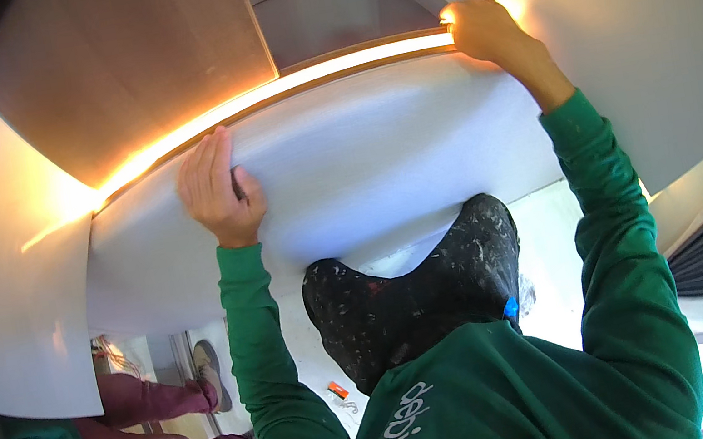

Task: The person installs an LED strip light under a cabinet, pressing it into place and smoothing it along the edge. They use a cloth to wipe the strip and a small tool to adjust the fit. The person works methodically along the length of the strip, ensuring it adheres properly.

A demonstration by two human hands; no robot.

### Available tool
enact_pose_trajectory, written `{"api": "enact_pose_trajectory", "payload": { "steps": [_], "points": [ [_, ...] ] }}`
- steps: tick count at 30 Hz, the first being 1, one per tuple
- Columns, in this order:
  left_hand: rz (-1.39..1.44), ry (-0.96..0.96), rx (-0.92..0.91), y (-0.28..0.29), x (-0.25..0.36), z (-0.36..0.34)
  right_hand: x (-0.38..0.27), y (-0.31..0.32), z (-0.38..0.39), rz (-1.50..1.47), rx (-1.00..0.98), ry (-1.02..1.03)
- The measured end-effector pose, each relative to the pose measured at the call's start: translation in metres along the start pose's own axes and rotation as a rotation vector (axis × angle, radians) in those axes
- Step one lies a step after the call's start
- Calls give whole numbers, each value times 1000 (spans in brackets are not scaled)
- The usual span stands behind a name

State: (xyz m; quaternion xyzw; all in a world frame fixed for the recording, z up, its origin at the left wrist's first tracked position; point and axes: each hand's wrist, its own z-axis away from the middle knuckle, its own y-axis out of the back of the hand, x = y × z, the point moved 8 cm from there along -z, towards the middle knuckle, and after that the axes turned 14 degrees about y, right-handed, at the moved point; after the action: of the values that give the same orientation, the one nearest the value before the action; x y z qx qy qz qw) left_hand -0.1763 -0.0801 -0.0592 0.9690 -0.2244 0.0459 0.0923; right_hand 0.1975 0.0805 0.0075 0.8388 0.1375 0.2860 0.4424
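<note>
The glowing light strip (380,53) lies along the cabinet's front edge, its long axis running left to right, bowed by the lens, right end higher in view. The right hand (487,32) curls over that end and hides it; whether its grip is clenched I cannot tell. The left hand's (220,192) grip is released, fingers against the edge. A brown panel (133,61) blocks the cabinet's left; white panels flank both sides
</note>
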Motion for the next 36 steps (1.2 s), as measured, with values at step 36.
{"api": "enact_pose_trajectory", "payload": {
  "steps": [36],
  "points": [
    [-60,-14,2,-3,-5,7,-22,-23,-34,-433,-160,-17]
  ]
}}
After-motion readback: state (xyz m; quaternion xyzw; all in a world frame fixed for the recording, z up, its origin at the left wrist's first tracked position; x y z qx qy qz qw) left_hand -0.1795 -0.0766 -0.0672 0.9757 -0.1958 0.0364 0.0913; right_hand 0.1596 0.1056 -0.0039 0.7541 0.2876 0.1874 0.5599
